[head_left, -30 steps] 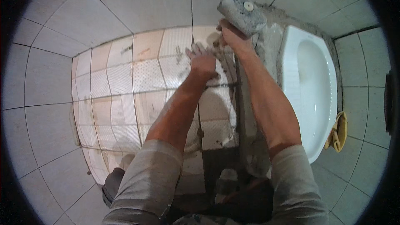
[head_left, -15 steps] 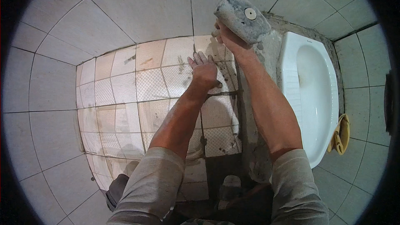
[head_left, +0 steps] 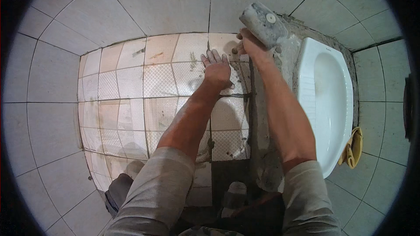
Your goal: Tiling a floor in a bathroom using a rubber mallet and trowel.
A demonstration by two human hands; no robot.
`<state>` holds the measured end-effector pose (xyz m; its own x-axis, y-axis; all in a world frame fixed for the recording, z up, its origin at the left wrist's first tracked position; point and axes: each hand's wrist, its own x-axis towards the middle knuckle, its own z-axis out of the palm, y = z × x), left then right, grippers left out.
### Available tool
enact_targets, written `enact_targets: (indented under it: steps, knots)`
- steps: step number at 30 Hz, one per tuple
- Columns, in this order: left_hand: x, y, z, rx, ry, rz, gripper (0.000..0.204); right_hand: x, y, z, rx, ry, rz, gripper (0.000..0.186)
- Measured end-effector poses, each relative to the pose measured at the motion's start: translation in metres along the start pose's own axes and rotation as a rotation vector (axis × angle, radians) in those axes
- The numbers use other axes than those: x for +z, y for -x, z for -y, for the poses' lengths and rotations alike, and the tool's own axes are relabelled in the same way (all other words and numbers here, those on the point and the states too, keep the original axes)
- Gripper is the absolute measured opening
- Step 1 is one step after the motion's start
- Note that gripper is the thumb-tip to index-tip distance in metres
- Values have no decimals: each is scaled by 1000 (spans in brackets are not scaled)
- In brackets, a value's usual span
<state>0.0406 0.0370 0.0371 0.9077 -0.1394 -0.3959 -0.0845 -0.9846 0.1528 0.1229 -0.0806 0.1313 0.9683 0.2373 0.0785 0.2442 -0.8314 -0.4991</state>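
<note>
My left hand [head_left: 217,67] lies flat with fingers spread on a patterned floor tile [head_left: 192,77], near the back edge of the tiled area. Just right of it my right hand [head_left: 250,43] is closed beneath a grey, mortar-crusted mallet head [head_left: 257,26] with a round white centre, holding the mallet above the tile's back right corner. The mallet's handle is hidden in my hand. A dark grout-smeared joint runs between the tiles under my left arm.
A white squat toilet pan [head_left: 326,96] sits at the right in rough cement [head_left: 284,48]. Yellow gloves [head_left: 355,146] lie beside it. Large wall tiles [head_left: 166,4] surround the floor. A dark gap [head_left: 227,170] in the floor tiling lies near my body.
The view has shifted slightly over the last second. The mallet head appears a little lower and to the right. My left hand stays spread on the tile.
</note>
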Motion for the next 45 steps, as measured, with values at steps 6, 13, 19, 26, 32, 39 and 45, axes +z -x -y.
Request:
enact_targets:
  steps: [6,13,19,26,32,39,45]
  knots:
    - [2,0,-2,6,2,6,122,0,-2,-12,-49,-62,-213,26]
    - [1,3,-2,7,15,18,121,17,2,-18,-154,238,-103,21]
    - [2,5,4,39,20,-14,119,15,1,-9,-95,-159,-84,24]
    - [-3,3,-1,11,-33,52,121,44,-5,-15,-320,-47,-380,20]
    - [-1,3,1,11,-11,43,123,48,-12,-13,-414,90,-425,17]
    - [-4,3,-1,12,-27,62,122,49,-12,-9,-259,-156,-305,22]
    - [-7,0,-2,23,-33,56,122,47,-10,-12,-304,252,-342,19]
